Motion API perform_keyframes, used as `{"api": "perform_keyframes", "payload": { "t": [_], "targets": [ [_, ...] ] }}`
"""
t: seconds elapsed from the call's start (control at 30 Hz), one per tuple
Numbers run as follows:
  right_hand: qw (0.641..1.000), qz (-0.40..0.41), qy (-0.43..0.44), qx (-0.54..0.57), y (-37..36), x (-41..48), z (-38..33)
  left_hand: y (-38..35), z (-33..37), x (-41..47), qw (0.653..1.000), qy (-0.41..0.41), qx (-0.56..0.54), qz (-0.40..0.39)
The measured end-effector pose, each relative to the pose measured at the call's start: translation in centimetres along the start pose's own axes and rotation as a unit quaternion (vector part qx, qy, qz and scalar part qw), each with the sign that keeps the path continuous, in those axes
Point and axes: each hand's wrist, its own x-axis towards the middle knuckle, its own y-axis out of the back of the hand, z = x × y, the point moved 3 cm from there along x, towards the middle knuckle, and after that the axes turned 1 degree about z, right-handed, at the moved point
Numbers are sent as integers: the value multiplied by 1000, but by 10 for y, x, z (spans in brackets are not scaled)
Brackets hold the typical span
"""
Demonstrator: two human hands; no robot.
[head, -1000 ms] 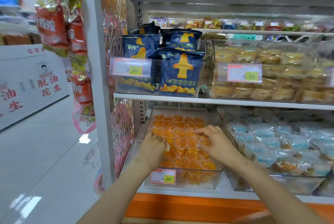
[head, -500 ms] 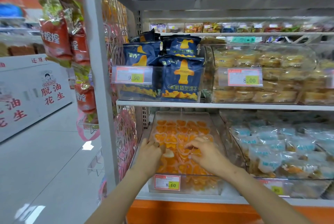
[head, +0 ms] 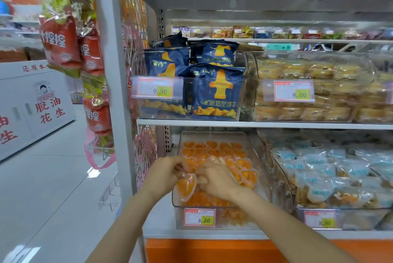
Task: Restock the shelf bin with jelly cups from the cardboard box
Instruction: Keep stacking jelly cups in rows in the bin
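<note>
Closing the gap seen half a second ago, the right hand (head: 214, 180) has slid leftwards across the shelf bin (head: 212, 135) and now sits just beside the left hand (head: 168, 174), the two almost touching over the orange jelly cups (head: 214, 152). Head view: the left hand's fingers (head: 179, 170) are curled and pinch the upper rim of one heart-shaped jelly cup (head: 186, 187), which hangs tilted just below those fingertips, at the bin's front left corner. The right hand's fingers are bent down among the cups; whether they grip anything cannot be told. More cups fill the bin beyond and to the right of both sets of fingers. A price tag (head: 200, 217) marked 8.60 sits on the bin front below the fingers; blue snack bags (head: 217, 92) stand on the shelf above them, pale blue packets (head: 319, 169) well to their right
</note>
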Motion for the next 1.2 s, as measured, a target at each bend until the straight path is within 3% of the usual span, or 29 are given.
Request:
{"api": "perform_keyframes", "payload": {
  "t": [0.13, 0.2, 0.23, 0.3, 0.33, 0.37, 0.4, 0.43, 0.57, 0.73, 0.9, 1.1, 1.2],
  "targets": [
    [990, 66, -75, 103, 34, -19, 12, 15, 1, 5, 999, 22, -38, 5],
    [955, 102, -137, 243, 49, -36, 24, 15, 3, 10, 999, 34, -25, 9],
    [909, 111, -173, 363, 53, -46, 31, 11, 5, 12, 999, 40, -21, 10],
    [745, 87, -236, 618, 55, -63, 42, -4, 9, 15, 999, 52, -6, 3],
    [657, 61, -248, 709, 54, -70, 46, -15, 9, 15, 998, 57, 6, -5],
    [592, 37, -247, 766, 53, -76, 50, -26, 9, 14, 998, 60, 18, -13],
    [555, 20, -241, 796, 53, -80, 54, -36, 8, 13, 997, 64, 29, -20],
    [545, 10, -232, 806, 52, -82, 57, -45, 5, 12, 997, 68, 37, -28],
    [577, -3, -223, 786, 50, -85, 61, -60, 1, 10, 992, 71, 90, -49],
    [651, 18, -211, 729, 53, -85, 62, -64, 2, 9, 977, 42, 204, -45],
    [685, 52, -261, 678, 51, -88, 67, -68, 1, 9, 967, 23, 252, -38],
    [674, 43, -260, 690, 50, -89, 69, -61, 8, 4, 976, 15, 212, -47],
    [700, 35, -257, 665, 47, -88, 65, -47, 29, 2, 997, -1, 77, 20]
  ]
}}
